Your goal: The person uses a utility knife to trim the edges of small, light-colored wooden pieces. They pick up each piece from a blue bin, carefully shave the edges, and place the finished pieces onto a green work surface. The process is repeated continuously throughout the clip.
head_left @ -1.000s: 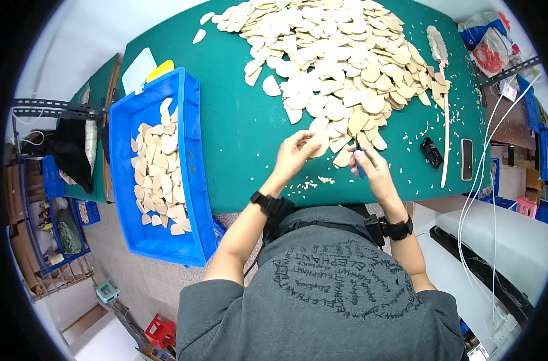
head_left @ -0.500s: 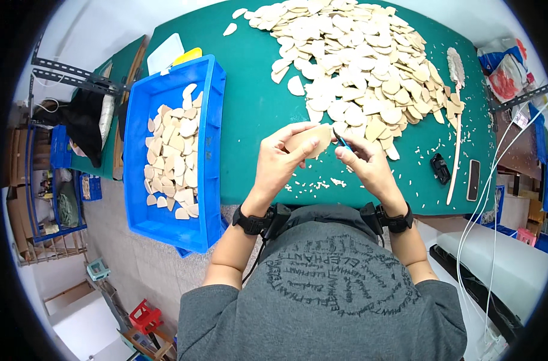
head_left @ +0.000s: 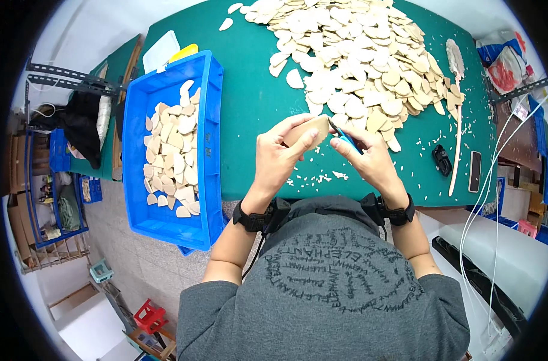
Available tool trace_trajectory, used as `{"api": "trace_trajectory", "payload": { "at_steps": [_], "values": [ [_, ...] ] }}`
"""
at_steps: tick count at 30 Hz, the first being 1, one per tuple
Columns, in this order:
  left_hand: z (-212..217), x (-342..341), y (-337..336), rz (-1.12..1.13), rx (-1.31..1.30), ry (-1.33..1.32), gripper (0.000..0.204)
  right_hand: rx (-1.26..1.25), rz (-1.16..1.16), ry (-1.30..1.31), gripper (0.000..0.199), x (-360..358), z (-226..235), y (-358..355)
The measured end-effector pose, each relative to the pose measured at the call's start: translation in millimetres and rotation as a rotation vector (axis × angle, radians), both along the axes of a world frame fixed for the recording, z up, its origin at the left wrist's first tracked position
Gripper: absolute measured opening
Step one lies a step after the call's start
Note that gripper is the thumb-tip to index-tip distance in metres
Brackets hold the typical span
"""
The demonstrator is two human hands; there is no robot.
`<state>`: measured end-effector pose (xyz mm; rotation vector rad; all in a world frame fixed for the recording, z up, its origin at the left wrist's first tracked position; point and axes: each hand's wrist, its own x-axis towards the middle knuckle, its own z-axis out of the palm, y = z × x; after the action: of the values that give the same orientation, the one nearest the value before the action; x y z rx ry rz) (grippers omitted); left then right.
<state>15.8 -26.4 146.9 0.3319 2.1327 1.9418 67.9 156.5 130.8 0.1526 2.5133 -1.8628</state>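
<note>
My left hand (head_left: 281,148) is closed around a flat tan rounded piece (head_left: 313,129), thumb on its face and fingers behind. Blue-handled pliers (head_left: 345,138) are gripped in my right hand (head_left: 369,157), their dark jaws up against the piece's right edge. Whether the jaws are closed on that edge is too small to tell. Both hands are over the near part of the green table (head_left: 250,90). Beyond them spreads a large heap of similar flat pieces (head_left: 352,72). Small pale bits (head_left: 322,177) lie scattered below my hands.
At left stands a blue crate (head_left: 211,138) partly filled with tan pieces (head_left: 174,150). A white container (head_left: 161,51) and a yellow item (head_left: 185,52) are behind it. To the right are a long-handled duster (head_left: 457,120), a black object (head_left: 441,160), a phone (head_left: 474,171) and hanging white cables (head_left: 479,204).
The pliers have turned, with more of their blue handles showing and the jaws now at the piece's upper right edge. The piece has tilted slightly in my left hand. The view has shifted a little.
</note>
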Motion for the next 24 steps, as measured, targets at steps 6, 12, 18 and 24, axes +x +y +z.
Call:
{"api": "trace_trajectory", "payload": {
  "at_steps": [6, 12, 18, 24],
  "values": [
    [-1, -1, 1, 0.011, -0.021, -0.017, 0.027, 0.054, 0.008, -0.003, 0.037, -4, 3, 1],
    [-6, -4, 0, -0.004, 0.019, -0.039, 0.028, -0.016, 0.005, -0.021, 0.035, -4, 4, 0],
    [-12, -3, -7, 0.006, 0.046, -0.094, 0.028, -0.103, 0.018, -0.111, 0.034, -5, -5, -3],
    [-21, -2, -31, 0.179, 0.011, -0.073, 0.030, -0.224, 0.010, -0.128, 0.030, -5, -19, 2]
  ]
}}
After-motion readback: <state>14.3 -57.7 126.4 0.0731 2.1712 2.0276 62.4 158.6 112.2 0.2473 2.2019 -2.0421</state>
